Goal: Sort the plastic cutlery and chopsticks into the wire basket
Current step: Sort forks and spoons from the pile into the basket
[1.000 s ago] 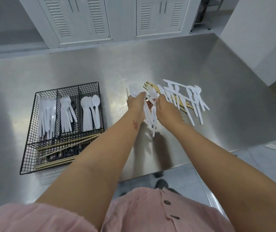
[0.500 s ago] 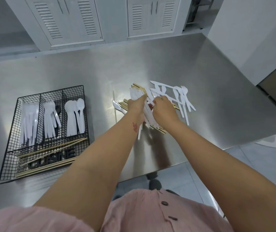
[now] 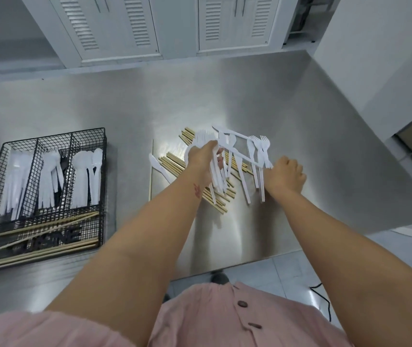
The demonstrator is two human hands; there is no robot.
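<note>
My left hand is shut on a bunch of white plastic forks, tines pointing away, held just above a heap of wooden chopsticks. My right hand rests at the near right end of the loose white cutlery, fingers curled; I cannot see anything in it. A single white knife lies left of the chopsticks. The black wire basket stands at the left, with knives, forks and spoons in its three far compartments and chopsticks in the long near one.
Everything sits on a steel table whose near edge runs just below the heap. White louvred cabinets stand behind it and a white wall rises on the right. Tiled floor shows at lower right.
My right hand has drawn away from the left hand, moving right to the end of the loose cutlery. The left hand keeps hold of its bunch of forks.
</note>
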